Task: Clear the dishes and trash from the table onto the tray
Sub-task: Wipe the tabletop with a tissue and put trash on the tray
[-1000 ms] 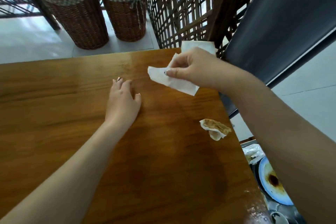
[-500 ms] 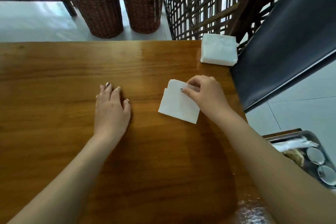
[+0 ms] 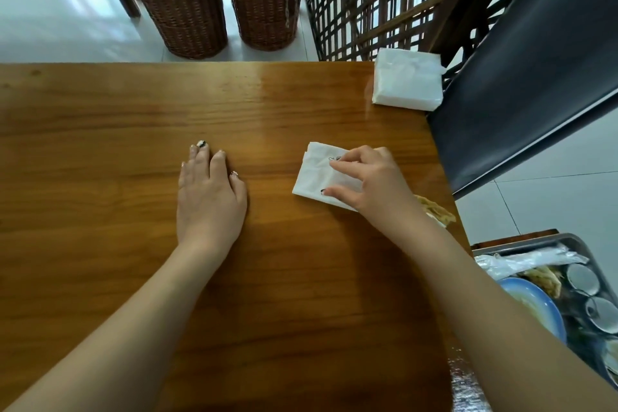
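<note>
My right hand [image 3: 371,186] presses a folded white napkin [image 3: 312,179] flat on the wooden table [image 3: 133,130], fingers spread over it. A crumpled, brown-stained tissue [image 3: 436,211] lies just behind my right wrist near the table's right edge, partly hidden. My left hand [image 3: 209,194] rests flat on the table, holding nothing. The metal tray [image 3: 521,242] stands below the table at lower right, holding a blue plate [image 3: 535,304], plastic wrappers and small round cups.
A white pack of napkins [image 3: 406,84] sits at the table's far right corner. A dark panel [image 3: 528,77] runs along the right side. Two wicker baskets [image 3: 180,7] and a wooden lattice screen [image 3: 374,0] stand beyond the far edge.
My right hand brought the napkin down from the air onto the table and now presses it flat with spread fingers. My left hand stayed in place.
</note>
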`<state>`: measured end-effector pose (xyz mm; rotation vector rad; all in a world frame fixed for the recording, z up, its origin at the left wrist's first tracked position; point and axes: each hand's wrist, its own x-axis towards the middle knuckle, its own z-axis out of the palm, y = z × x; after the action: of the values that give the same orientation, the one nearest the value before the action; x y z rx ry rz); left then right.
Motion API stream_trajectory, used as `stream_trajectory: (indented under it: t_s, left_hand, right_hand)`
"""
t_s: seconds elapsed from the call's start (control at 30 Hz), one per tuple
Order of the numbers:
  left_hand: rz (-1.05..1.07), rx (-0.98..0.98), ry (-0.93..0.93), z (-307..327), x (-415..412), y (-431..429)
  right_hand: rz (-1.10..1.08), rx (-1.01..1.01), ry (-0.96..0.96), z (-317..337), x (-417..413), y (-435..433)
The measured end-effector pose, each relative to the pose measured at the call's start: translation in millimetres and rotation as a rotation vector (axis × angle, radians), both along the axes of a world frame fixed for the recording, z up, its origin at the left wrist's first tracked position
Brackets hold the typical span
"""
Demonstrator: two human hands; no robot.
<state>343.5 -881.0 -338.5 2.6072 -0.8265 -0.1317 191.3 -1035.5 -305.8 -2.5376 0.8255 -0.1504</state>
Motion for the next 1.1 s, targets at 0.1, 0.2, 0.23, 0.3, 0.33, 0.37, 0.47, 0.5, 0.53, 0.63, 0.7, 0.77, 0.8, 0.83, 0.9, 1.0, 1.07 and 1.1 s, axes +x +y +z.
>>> stream_trajectory:
  t_s: [0.1,0.2,0.23,0.3,0.33,0.37,0.47,0.5,0.53,0.63,0.7,0.77,0.8,0.83,0.9,1.0,1.07,1.1]
  left_hand:
    - [-0.009,0.021,-0.001,-1.2,0.4,0.6]
    - [-0.015,0.039,-0.003,0.0,0.8,1.2]
    - [-0.016,0.039,-0.003,0.6,1.2,1.4]
    - [-0.005,0.032,-0.008,3.2,2.5,2.5]
    - [0.003,0.020,-0.009,4.5,3.9,1.9]
    - [0.013,0.007,-0.005,5.9,6.8,0.5]
    - [0.039,0.004,0.020,9.7,23.7,-8.2]
    - [0.042,0.015,0.020,10.9,32.0,-12.1]
    - [0.041,0.026,0.010,12.1,44.6,-15.7]
    - [0.038,0.092,-0.046,13.4,80.3,-20.8]
    - [0.028,0.144,-0.058,8.7,98.2,-19.4]
    - [0.022,0.147,-0.046,2.4,104.9,-16.2]
    - [0.021,0.131,-0.042,-0.7,106.8,-14.8]
    - [0.022,0.116,-0.043,-3.1,107.7,-14.3]
    - [0.018,0.102,-0.055,-4.1,106.1,-14.8]
    - [0.015,0.097,-0.057,-3.7,107.2,-14.2]
    - [0.009,0.101,-0.065,-4.6,108.5,-13.6]
    - [0.010,0.099,-0.071,-4.7,107.7,-13.5]
  right_hand:
    - [0.009,-0.144,0.142,-5.4,-1.5,3.4]
    - [-0.021,-0.204,0.108,-11.5,-1.5,9.2]
    - [-0.042,-0.196,0.056,-13.7,-0.8,10.1]
    - [-0.085,-0.180,0.005,-16.3,4.1,9.6]
    - [-0.104,-0.163,0.002,-16.9,8.5,7.8]
    - [-0.122,-0.139,-0.007,-17.4,14.4,5.6]
    - [-0.187,-0.026,-0.090,-16.1,39.5,-2.7]
    - [-0.197,-0.007,-0.105,-16.1,48.0,-6.6]
    - [-0.200,0.005,-0.110,-16.9,59.7,-10.2]
    - [-0.194,0.038,-0.127,-18.2,89.0,-20.2]
    - [-0.165,0.027,-0.114,-18.7,106.3,-26.3]
    - [-0.128,-0.030,-0.070,-20.9,119.0,-31.1]
    - [-0.117,-0.070,-0.048,-21.8,124.2,-33.0]
    - [-0.113,-0.109,-0.035,-22.6,127.6,-34.7]
    - [-0.109,-0.157,-0.027,-21.9,127.3,-37.1]
    - [-0.043,-0.149,0.024,-19.7,121.7,-36.9]
    - [0.009,-0.155,0.024,-19.9,116.4,-35.1]
    - [0.024,-0.168,0.012,-20.8,113.1,-33.5]
